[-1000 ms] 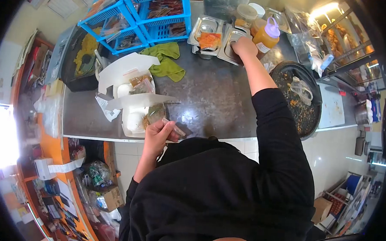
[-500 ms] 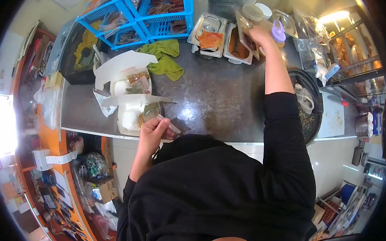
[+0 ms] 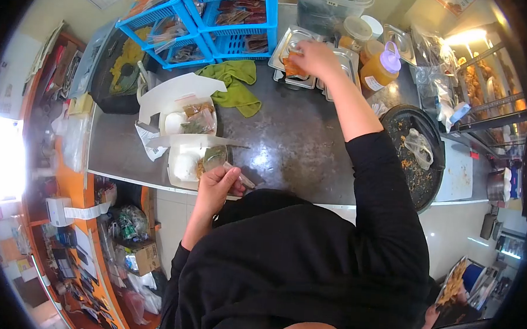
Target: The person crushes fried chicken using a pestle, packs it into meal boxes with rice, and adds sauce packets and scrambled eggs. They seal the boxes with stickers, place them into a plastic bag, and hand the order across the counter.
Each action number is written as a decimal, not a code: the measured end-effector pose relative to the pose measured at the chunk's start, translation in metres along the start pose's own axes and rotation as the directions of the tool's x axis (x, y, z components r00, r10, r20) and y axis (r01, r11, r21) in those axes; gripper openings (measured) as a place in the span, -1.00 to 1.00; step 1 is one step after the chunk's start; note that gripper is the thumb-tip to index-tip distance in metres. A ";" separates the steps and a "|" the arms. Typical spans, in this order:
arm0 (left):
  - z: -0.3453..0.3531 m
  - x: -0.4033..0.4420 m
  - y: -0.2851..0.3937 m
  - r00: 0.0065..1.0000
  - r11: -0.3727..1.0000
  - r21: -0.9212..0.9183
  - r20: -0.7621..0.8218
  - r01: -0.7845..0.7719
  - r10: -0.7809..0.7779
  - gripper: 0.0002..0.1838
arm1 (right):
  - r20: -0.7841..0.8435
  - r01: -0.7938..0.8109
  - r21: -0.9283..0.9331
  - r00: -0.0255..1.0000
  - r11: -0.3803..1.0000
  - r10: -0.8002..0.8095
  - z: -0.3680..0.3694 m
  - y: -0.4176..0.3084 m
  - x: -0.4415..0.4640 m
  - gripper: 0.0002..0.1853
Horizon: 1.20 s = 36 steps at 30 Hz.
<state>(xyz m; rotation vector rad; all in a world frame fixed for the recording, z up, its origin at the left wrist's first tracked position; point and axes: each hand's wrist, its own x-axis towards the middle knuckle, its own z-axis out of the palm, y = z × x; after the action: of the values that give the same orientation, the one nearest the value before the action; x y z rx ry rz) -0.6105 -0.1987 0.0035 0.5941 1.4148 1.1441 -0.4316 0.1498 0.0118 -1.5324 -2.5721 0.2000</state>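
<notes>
My left hand (image 3: 218, 187) is closed on a small clear plastic packet (image 3: 239, 174), which sticks out past the thumb, beside the front takeaway box (image 3: 175, 175). White rice (image 3: 186, 167) and a clear packet with green contents (image 3: 214, 157) are in that box. Behind it stands a second open box (image 3: 212, 96) with rice and packets. My right hand (image 3: 315, 58) reaches to the back, fingers curled onto an orange packet (image 3: 296, 70) on a steel pan (image 3: 276, 60). Part of the packet is hidden under the fingers. To the right, a steel lid (image 3: 345, 61) covers another pan.
Blue plastic baskets (image 3: 237, 29) hold packets at the back left, with a green cloth (image 3: 243, 93) in front. A purple-capped bottle (image 3: 380, 71) stands behind my right forearm. At the right lies a round black tray (image 3: 401, 138) with crumbs and a plastic bag (image 3: 418, 146).
My right hand has let go of the steel lid, which now lies over the sauce pan, and has moved left onto the orange packet. The left hand keeps its hold. The view has shifted slightly.
</notes>
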 end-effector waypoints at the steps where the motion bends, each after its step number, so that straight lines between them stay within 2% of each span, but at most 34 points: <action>1: 0.001 0.001 0.001 1.000 1.000 -0.001 0.006 -0.006 0.006 -0.75 | 0.032 0.035 0.019 0.999 0.999 -0.036 0.004 -0.007 0.002 -0.44; 2: 0.001 0.001 0.002 1.000 1.000 0.008 0.009 0.003 -0.003 -0.75 | 0.062 0.071 0.037 0.995 0.997 -0.073 0.008 -0.011 0.003 -0.35; 5: -0.001 -0.001 0.001 1.000 1.000 0.029 0.021 -0.001 0.000 -0.74 | 0.288 0.106 -0.010 0.953 0.994 -0.099 0.012 -0.012 0.002 -0.04; 8: -0.004 -0.002 0.001 1.000 0.999 0.041 0.001 0.004 -0.004 -0.75 | 0.407 0.151 -0.094 0.908 0.984 -0.100 0.007 -0.006 0.012 0.15; 12: -0.009 0.002 -0.001 1.000 1.000 -0.018 -0.013 0.015 -0.016 -0.73 | 0.403 0.147 -0.052 0.908 0.988 -0.114 -0.003 -0.004 0.011 0.14; 13: -0.009 0.002 0.001 0.999 0.999 -0.020 -0.015 0.030 -0.030 -0.73 | 0.378 0.154 -0.045 0.917 0.987 -0.126 -0.001 -0.003 0.011 0.04; 16: -0.009 0.006 0.000 1.000 0.999 -0.046 0.016 0.014 -0.014 -0.72 | 0.367 0.135 0.071 0.918 0.988 -0.152 -0.001 0.002 0.015 -0.04; 19: -0.009 0.008 0.003 0.999 0.999 0.009 0.014 0.043 -0.043 -0.74 | 0.319 0.090 0.122 0.939 0.988 -0.125 0.000 0.003 0.015 -0.10; 22: -0.013 0.010 -0.001 0.999 1.000 0.019 0.040 0.004 -0.004 -0.73 | 0.312 0.057 0.469 0.923 0.881 -0.225 0.020 0.033 0.040 -0.11; 25: -0.014 0.011 0.000 0.999 0.999 0.038 0.029 0.016 -0.017 -0.73 | 0.213 -0.019 0.521 0.971 0.853 -0.109 0.015 0.040 0.050 -0.14; 28: -0.016 0.012 0.000 0.999 0.999 0.035 0.023 0.025 -0.026 -0.73 | 0.036 -0.074 0.243 0.997 0.967 0.067 -0.002 0.016 0.037 -0.11; 31: -0.013 0.013 0.003 1.000 0.999 0.043 0.007 0.014 -0.014 -0.73 | -0.074 -0.194 0.126 0.976 0.973 0.204 0.008 0.009 0.042 -0.21; 34: -0.014 0.016 0.000 1.000 0.999 0.041 0.026 0.002 -0.003 -0.74 | -0.055 -0.319 0.100 0.944 0.942 0.326 0.013 0.008 0.048 -0.30; 36: -0.014 0.015 0.002 0.999 1.000 0.006 0.036 0.024 -0.024 -0.72 | -0.058 -0.198 -0.006 0.979 0.980 0.198 0.007 -0.004 0.036 -0.32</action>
<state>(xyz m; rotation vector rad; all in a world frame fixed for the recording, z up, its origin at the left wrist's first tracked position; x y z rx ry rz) -0.6274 -0.1889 -0.0035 0.5971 1.3912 1.1063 -0.4531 0.1799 0.0076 -1.7719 -2.3805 0.1594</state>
